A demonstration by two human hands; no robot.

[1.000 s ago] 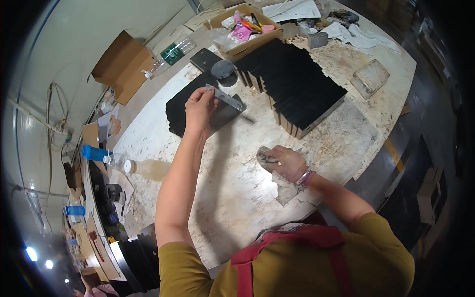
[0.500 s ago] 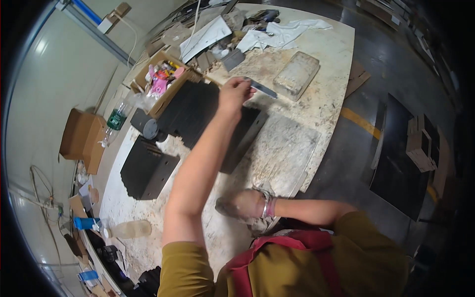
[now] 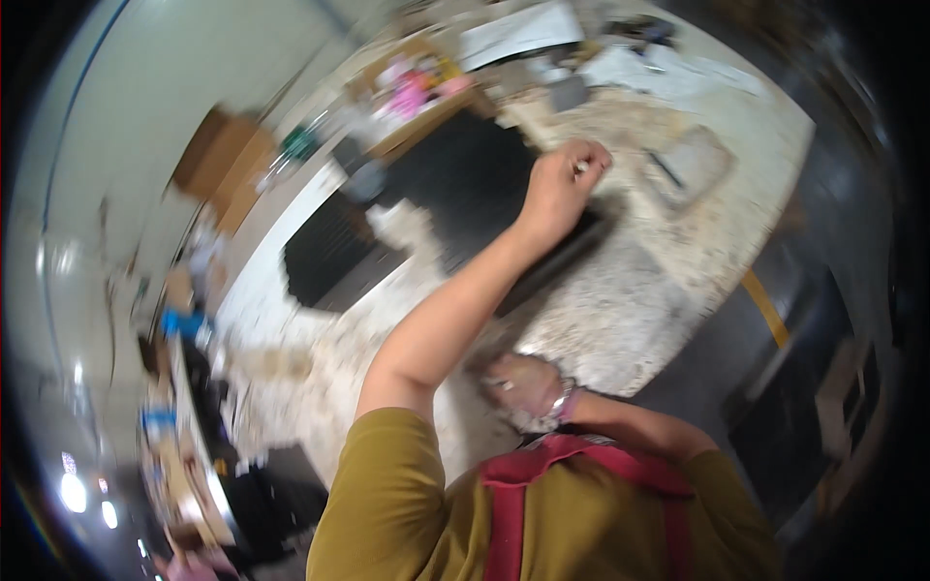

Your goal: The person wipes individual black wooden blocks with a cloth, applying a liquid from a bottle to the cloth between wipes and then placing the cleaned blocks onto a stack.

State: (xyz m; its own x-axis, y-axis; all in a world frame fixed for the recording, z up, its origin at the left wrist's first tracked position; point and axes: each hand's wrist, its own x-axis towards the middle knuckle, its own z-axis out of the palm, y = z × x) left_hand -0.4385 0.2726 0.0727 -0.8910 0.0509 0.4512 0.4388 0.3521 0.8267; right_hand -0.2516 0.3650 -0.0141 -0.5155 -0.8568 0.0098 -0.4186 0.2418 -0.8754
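Observation:
My left hand is over the table by the dark stacked sheets, its fingers curled in with thumb and forefinger close together. Nothing can be made out in that grip. A short dark strip lies on the left part of a dusty pale block, apart from my fingertips. Low over the table in front of my body is my right hand, a bracelet at its wrist. Motion smears its fingers, and a crumpled greyish cloth seems to be under it. The large black ridged stack is partly behind my left forearm.
A smaller black stack stands to the left. Behind it are a grey round-topped piece and a cardboard box of colourful bits. White cloth and clutter line the far edge. The stained table drops to dark floor at right.
The dark strip has left my left hand and rests on the block. My view has swung, so the table sits farther right. The right hand stays low near my body.

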